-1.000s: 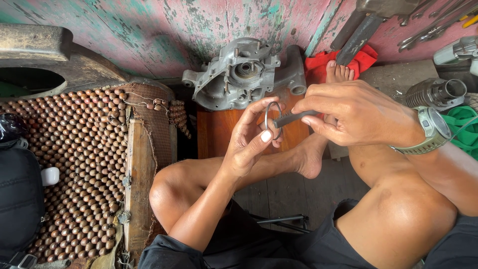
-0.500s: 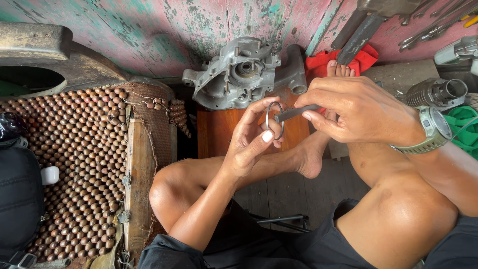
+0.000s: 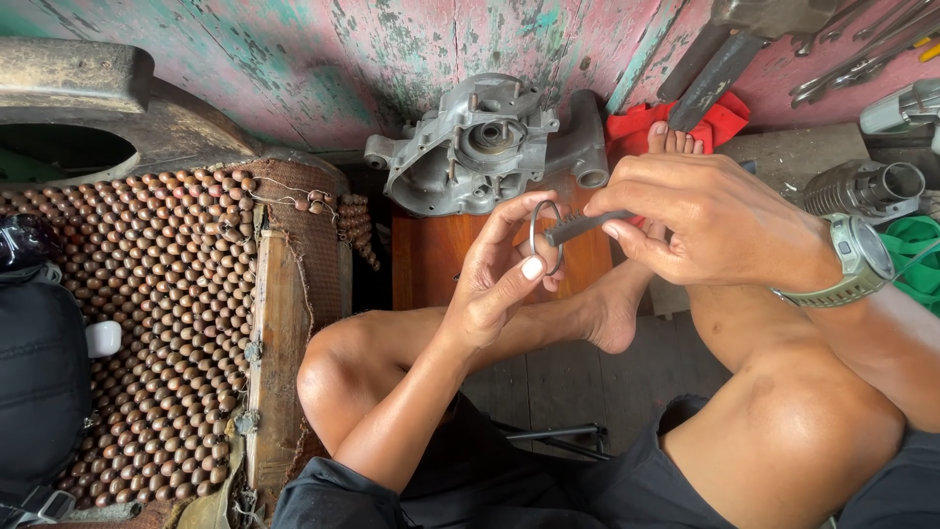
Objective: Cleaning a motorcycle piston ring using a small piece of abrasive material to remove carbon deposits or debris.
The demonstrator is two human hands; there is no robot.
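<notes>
Between the raised knees, a thin metal ring (image 3: pixel 546 237) is pinched by the left hand (image 3: pixel 499 284), the thumb pressed on its lower edge and the fingers curled over its top, so that the hoop is held upright with its opening facing sideways. The grip of the left hand is thus closed on the ring. Just to the right of that grip, a dark slender tool (image 3: pixel 587 226) is held by the right hand (image 3: pixel 710 220), fingers closed around its shaft, and its tip is laid against the ring's rim; the ring seems to be steadied in this way so that the tool can be worked along its edge. A watch (image 3: pixel 850 263) is worn on the right wrist.

Directly beyond the two grips, a grey metal engine casing (image 3: pixel 485 147) is leaned against the peeling painted wall, above a reddish wooden board (image 3: pixel 431 260). A red cloth (image 3: pixel 636 127) lies beyond the right hand, touched by the toes of a bare foot. Well to the left of the left grip, a wooden beaded seat cover (image 3: pixel 147 313) is spread out. To the far right a cylindrical metal part (image 3: pixel 867 191) is seen.
</notes>
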